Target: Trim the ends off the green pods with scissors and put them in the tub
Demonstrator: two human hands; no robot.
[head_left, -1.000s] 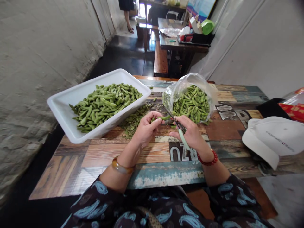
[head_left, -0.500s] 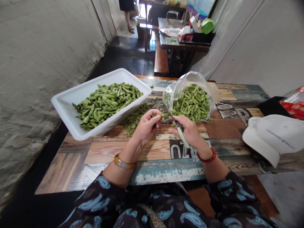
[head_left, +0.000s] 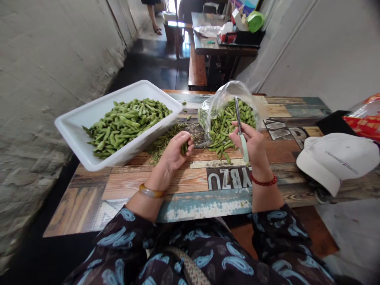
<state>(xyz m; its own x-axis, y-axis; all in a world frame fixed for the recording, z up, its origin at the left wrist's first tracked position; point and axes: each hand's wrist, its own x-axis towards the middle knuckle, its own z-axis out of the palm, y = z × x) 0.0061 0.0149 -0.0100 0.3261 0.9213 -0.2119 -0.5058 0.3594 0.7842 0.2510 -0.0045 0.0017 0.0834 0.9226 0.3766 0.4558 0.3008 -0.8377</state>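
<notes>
My left hand (head_left: 178, 150) is curled around green edamame pods (head_left: 184, 148), partly hidden by the fingers, above the table. In my right hand (head_left: 251, 142) are scissors (head_left: 243, 144) with pale green handles, their blades pointing up and away. That hand is just in front of a clear plastic bag (head_left: 216, 113) lying on its side, its mouth toward me. Edamame pods (head_left: 221, 128) fill the bag and spill onto the table. To the left, a white plastic tub (head_left: 97, 164) holds a big heap of pods (head_left: 127, 124).
Trimmed stem bits (head_left: 160, 144) are piled between tub and bag on the patchwork wooden table (head_left: 124, 184). A white cap (head_left: 338, 158) lies at the right, near a red package (head_left: 366, 118). Farther off stand another table (head_left: 204, 43), a bench (head_left: 197, 71) and a person's legs (head_left: 152, 18).
My right hand has moved right, away from my left, and the scissors now point up toward the bag. The pod between my hands is no longer stretched out; my left fingers have curled in.
</notes>
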